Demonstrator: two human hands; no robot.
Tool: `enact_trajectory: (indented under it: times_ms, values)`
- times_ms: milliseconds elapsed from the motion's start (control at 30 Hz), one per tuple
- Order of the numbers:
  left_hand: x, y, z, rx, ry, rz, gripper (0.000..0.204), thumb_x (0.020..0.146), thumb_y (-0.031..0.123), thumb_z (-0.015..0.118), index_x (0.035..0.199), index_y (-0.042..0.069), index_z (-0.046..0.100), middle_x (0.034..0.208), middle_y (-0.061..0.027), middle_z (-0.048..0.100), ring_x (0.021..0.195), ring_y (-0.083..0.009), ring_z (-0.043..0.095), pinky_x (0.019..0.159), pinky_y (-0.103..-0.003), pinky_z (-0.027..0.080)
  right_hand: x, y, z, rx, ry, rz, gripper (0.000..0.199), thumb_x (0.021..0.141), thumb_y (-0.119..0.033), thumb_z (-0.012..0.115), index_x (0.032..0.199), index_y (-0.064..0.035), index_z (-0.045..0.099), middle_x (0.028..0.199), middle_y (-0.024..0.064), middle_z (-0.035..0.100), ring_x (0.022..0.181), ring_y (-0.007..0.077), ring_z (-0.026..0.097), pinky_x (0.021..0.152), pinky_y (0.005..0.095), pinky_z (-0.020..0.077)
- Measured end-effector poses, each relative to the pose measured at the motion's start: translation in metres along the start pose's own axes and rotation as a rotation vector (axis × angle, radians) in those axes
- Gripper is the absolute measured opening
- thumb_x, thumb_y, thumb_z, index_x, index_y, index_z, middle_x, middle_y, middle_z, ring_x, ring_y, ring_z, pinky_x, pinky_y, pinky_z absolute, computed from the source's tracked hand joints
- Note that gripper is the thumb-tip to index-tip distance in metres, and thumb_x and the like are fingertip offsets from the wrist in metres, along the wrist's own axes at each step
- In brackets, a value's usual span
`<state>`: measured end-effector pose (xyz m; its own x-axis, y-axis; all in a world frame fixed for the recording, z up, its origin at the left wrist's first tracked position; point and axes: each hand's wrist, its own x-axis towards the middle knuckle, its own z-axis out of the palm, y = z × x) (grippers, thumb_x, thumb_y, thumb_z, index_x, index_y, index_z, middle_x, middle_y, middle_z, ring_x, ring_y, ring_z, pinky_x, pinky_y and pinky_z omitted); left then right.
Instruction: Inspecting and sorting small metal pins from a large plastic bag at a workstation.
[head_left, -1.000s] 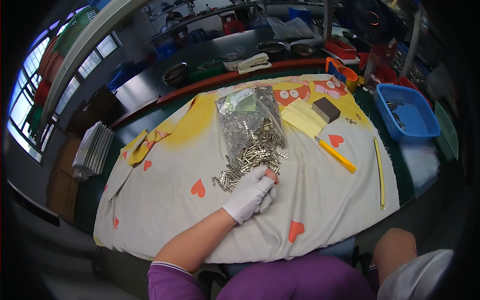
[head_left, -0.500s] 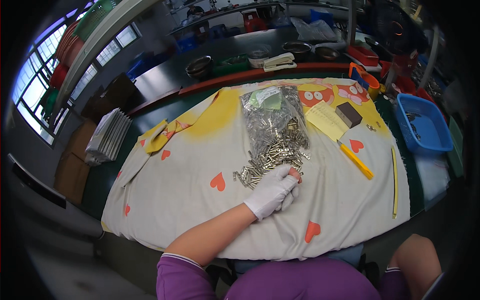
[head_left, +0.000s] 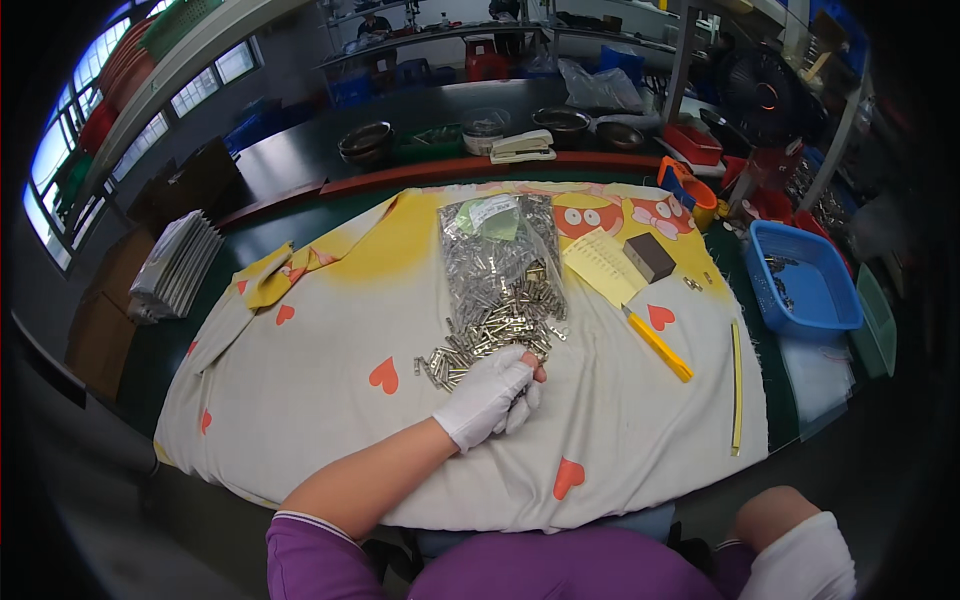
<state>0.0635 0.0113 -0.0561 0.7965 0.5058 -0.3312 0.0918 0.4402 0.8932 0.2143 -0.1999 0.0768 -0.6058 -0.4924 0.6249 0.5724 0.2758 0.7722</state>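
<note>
Nearest the viewer, a purple sleeve is reaching up from the lower edge. Its white-gloved left hand (head_left: 495, 397) is resting on the near edge of a pile of small metal pieces (head_left: 490, 335), fingers curling shut into a loose fist. Whether any pieces are lying inside the fist cannot be told. Well to the right of the pile, at the lower edge, the right hand (head_left: 805, 555) is showing only as a white-covered shape, and its grip cannot be told.

The work appears to be gathering pieces from the pile's near edge. The next move would probably call for a fine pinch, as the pieces are small and lying loose.

The pile is sitting on a pale cloth with red hearts (head_left: 330, 400). Right of the pile, a yellow utility knife (head_left: 658, 343) is lying. Just behind the pile, a clear bag of the same pieces (head_left: 500, 250) is spilling open. Far right of the pile, a blue bin (head_left: 800, 285) is standing.

Compared with a second ago, the left hand is staying at the same edge of the pile.
</note>
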Motion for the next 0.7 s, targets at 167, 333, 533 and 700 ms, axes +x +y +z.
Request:
enact_trajectory:
  times_ms: [167, 333, 533, 700]
  values:
    - [0.002, -0.005, -0.001, -0.052, 0.049, 0.054, 0.030, 0.094, 0.031, 0.039, 0.084, 0.005, 0.049, 0.057, -0.0045, 0.048, 0.035, -0.0098, 0.035, 0.031, -0.022, 0.025, -0.094, -0.012, 0.032, 0.508, -0.861, 1.055, 0.021, 0.068, -0.015, 0.067, 0.087, -0.0107, 0.058, 0.066, 0.0061, 0.055, 0.049, 0.0219, 0.053, 0.045, 0.0321, 0.0392]
    - [0.005, -0.009, -0.006, -0.037, 0.027, 0.090, 0.031, 0.095, 0.028, 0.036, 0.083, 0.003, 0.049, 0.057, -0.0045, 0.048, 0.036, -0.0105, 0.036, 0.032, -0.022, 0.026, -0.169, -0.039, 0.089, 0.466, -1.028, 1.521, 0.021, 0.071, -0.013, 0.065, 0.091, -0.0067, 0.061, 0.077, 0.0107, 0.057, 0.074, 0.0274, 0.057, 0.064, 0.0362, 0.0456]
    - [0.003, -0.007, -0.007, -0.070, 0.022, 0.038, 0.032, 0.095, 0.031, 0.034, 0.084, 0.006, 0.051, 0.060, -0.0034, 0.053, 0.036, -0.0089, 0.038, 0.032, -0.022, 0.026, -0.181, -0.038, 0.102, 0.318, -1.254, 1.321, 0.012, 0.073, -0.014, 0.059, 0.082, -0.0060, 0.060, 0.079, 0.0139, 0.058, 0.075, 0.0302, 0.057, 0.065, 0.0386, 0.0459]
    - [-0.001, -0.003, -0.004, -0.064, 0.049, -0.015, 0.034, 0.094, 0.034, 0.036, 0.084, 0.006, 0.051, 0.061, -0.0019, 0.053, 0.039, -0.0078, 0.040, 0.033, -0.021, 0.027, -0.179, -0.043, 0.087, 0.385, -1.385, 1.489, 0.010, 0.073, -0.008, 0.058, 0.081, -0.0019, 0.057, 0.079, 0.0170, 0.057, 0.077, 0.0331, 0.055, 0.066, 0.0388, 0.0450]
